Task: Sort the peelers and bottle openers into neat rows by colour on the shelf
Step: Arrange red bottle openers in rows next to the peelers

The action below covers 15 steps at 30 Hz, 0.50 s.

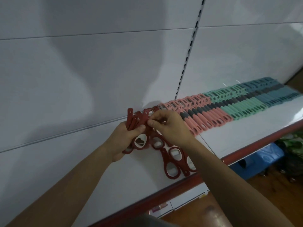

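My left hand (pixel 126 138) grips a bundle of dark red bottle openers (pixel 141 141) above the white shelf (pixel 237 136), their handles sticking up past my fingers. My right hand (pixel 168 126) pinches the handle of one red opener at the top of that bundle. More red openers (pixel 170 167) lie overlapping on the shelf below my hands. To the right run neat rows of peelers: pink (pixel 206 117), then mint green (pixel 242 107), then blue (pixel 275 94).
The shelf has a dark red front edge (pixel 180 185) and a white back panel with a slotted upright (pixel 188 54). Below the shelf on the right are a blue container (pixel 262 156), dark bags and a wooden floor.
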Available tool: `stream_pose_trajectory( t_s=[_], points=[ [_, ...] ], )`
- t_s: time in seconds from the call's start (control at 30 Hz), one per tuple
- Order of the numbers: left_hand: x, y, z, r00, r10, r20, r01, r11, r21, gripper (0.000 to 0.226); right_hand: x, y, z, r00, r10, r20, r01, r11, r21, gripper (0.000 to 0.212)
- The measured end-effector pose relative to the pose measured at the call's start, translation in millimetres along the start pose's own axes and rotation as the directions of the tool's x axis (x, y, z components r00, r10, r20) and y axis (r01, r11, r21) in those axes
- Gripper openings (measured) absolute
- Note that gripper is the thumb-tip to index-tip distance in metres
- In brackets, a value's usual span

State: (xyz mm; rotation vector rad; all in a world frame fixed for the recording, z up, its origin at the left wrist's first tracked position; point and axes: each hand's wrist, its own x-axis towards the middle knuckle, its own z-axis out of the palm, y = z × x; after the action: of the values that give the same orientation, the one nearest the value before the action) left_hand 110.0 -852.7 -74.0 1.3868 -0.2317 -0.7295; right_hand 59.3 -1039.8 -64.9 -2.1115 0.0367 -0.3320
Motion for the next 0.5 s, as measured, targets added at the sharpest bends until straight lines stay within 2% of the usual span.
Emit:
stream_pose_trajectory(
  t_s=[0.13,0.27,0.4,0.5],
  points=[
    [2.9,10.0,-21.0,0.993,-0.009,-0.118,-0.002,0.995,-0.097,0.02,11.5,-8.9,6.2,0.992,0.114,-0.06,-0.105,0.986,0.128,0.01],
    [6.2,3.8,-53.4,0.989,0.03,-0.146,-0.029,1.0,0.007,0.015,37.0,-9.2,9.5,0.965,0.225,-0.135,-0.206,0.968,0.144,0.01],
    [2.9,-4.4,-68.3,0.99,0.09,-0.104,-0.101,0.988,-0.113,0.021,57.0,-10.1,24.3,0.964,0.244,-0.102,-0.237,0.969,0.068,0.005],
    [2.0,-4.1,-67.7,0.989,0.121,-0.082,-0.129,0.985,-0.114,0.029,66.9,-13.2,38.8,0.981,0.163,-0.109,-0.171,0.983,-0.072,0.005]
  ],
)
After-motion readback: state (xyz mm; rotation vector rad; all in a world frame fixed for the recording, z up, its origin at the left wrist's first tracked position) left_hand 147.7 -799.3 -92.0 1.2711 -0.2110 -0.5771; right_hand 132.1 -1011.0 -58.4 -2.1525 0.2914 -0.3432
